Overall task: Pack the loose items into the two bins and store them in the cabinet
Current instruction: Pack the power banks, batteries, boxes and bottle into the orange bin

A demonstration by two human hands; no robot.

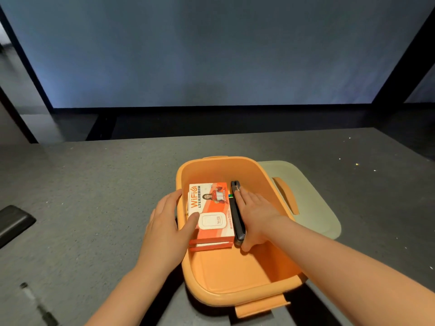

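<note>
An orange bin [237,276] stands on the dark grey table [89,189]. Inside it lie two stacked orange WiFi boxes [211,208], and a black flat device [236,217] stands on its edge beside them. My left hand [164,224] grips the bin's left rim, with the thumb resting on the top box. My right hand [255,212] is inside the bin, its fingers flat against the black device and its thumb under the near end. A pale green lid [313,203] with an orange handle lies flat to the right of the bin, partly behind it.
A black object [13,222] lies at the table's left edge. A marker pen [37,304] lies blurred at the near left. Beyond the table's far edge is dark floor and a large grey-blue panel [211,50].
</note>
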